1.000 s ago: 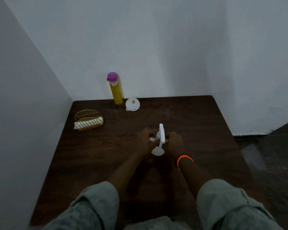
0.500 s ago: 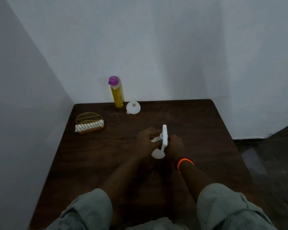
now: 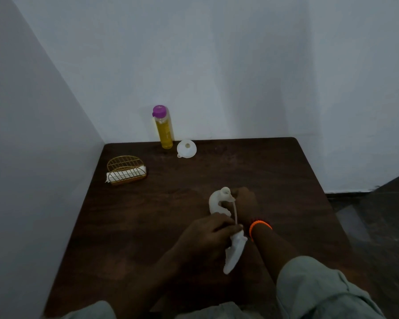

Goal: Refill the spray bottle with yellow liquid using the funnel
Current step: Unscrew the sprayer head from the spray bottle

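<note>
The white spray bottle is in two parts over the middle of the dark wooden table (image 3: 148, 226). My left hand (image 3: 205, 236) grips the small white bottle body (image 3: 234, 254), which is tilted towards me. My right hand (image 3: 245, 203), with an orange band at the wrist, holds the white spray head (image 3: 217, 201) lifted off the body. Its thin dip tube (image 3: 235, 214) still runs down to the bottle's mouth. A tall bottle of yellow liquid (image 3: 164, 134) with a purple cap stands at the table's far edge. The white funnel (image 3: 186, 148) lies just right of it.
A gold wire holder (image 3: 126, 170) with white napkins sits at the far left of the table. White walls close in behind and on the left. Past the table's right edge is dark floor (image 3: 378, 226).
The spray head has come off the bottle. My right hand lifted it away and back while my left hand drew the bottle body towards me and tilted it.
</note>
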The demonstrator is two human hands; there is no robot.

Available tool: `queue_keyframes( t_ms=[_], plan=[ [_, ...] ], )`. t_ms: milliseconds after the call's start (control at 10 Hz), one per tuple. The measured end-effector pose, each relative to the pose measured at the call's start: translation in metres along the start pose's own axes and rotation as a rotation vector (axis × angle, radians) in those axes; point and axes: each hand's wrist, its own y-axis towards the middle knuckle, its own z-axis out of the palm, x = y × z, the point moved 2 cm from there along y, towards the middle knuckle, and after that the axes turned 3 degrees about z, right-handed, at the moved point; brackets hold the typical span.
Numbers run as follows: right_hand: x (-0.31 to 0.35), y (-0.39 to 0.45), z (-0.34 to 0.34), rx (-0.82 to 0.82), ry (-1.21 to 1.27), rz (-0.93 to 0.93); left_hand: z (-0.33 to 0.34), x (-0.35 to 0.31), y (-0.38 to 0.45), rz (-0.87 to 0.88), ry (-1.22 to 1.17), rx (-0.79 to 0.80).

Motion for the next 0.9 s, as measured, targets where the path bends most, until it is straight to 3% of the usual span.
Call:
queue_keyframes(
  t_ms=[500, 800, 900],
  plan=[
    [0.000, 0.005, 0.007, -0.023, -0.070, 0.069, -0.012, -0.022, -0.007, 0.178, 0.113, -0.028],
    [-0.009, 0.007, 0.011, -0.052, 0.050, 0.041, -0.041, -0.021, -0.019, -0.038, 0.036, -0.130],
    [-0.006, 0.005, 0.010, -0.065, 0.054, 0.007, -0.048, -0.020, -0.028, -0.269, -0.006, -0.248]
  ],
)
